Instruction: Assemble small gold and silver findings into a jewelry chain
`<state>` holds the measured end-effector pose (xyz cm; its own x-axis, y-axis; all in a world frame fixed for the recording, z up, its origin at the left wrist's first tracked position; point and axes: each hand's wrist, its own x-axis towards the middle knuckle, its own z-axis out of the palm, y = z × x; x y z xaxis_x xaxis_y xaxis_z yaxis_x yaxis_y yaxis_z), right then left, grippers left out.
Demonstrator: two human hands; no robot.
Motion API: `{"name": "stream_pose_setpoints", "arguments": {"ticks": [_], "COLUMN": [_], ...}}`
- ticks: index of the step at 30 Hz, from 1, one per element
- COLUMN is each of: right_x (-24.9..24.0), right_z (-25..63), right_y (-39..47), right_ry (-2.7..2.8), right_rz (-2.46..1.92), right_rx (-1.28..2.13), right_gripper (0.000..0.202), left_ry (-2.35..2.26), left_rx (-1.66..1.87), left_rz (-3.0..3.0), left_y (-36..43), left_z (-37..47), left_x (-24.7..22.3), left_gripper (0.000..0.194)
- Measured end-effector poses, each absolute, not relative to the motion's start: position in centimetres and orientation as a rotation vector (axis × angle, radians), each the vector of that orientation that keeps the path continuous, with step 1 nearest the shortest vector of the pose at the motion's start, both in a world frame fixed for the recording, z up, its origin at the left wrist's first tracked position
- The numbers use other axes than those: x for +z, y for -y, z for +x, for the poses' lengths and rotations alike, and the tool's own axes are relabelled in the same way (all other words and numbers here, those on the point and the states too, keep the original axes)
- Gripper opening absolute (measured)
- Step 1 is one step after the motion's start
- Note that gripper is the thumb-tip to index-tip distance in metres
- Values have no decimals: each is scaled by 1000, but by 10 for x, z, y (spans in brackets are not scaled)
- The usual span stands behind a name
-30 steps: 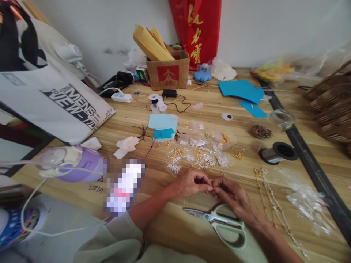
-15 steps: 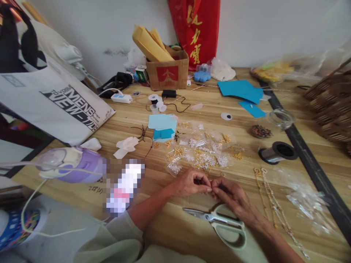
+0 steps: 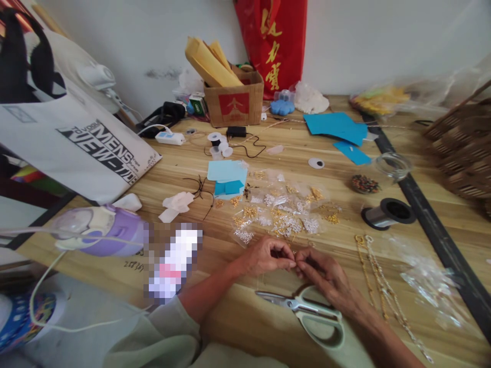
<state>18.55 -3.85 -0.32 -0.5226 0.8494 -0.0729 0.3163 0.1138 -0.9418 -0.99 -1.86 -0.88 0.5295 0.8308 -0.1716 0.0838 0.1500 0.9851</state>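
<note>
My left hand and my right hand meet fingertip to fingertip over the table, each in a pinch. Whatever lies between the fingers is too small to make out. Just beyond them spread gold and silver beads, some in clear little bags. Below my right wrist lies a pair of scissors with pale green handles, its blades pointing left. To the right, gold and silver bead chains are laid out lengthwise, beside a spool of wire.
Clear plastic bags lie at the right, and a glass jar of dark beads stands behind the spool. On the left are a purple bottle and a blurred-out phone. Blue cards and a cardboard box sit farther back.
</note>
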Motion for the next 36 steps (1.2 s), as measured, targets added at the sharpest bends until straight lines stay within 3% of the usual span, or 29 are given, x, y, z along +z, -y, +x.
{"name": "stream_pose_setpoints", "arguments": {"ticks": [15, 36], "right_x": [-9, -9], "right_z": [184, 183], "right_y": [40, 40], "right_ry": [1919, 1954], "right_rz": [-1147, -1165], "right_rx": [1325, 1203], "right_gripper": [31, 24], "left_ry": [-870, -881], "left_rx": [668, 665], "left_rz": [1315, 1347], "left_y": [19, 18], "left_z": [-10, -10], "left_x": [-17, -15], "left_gripper": [16, 10]}}
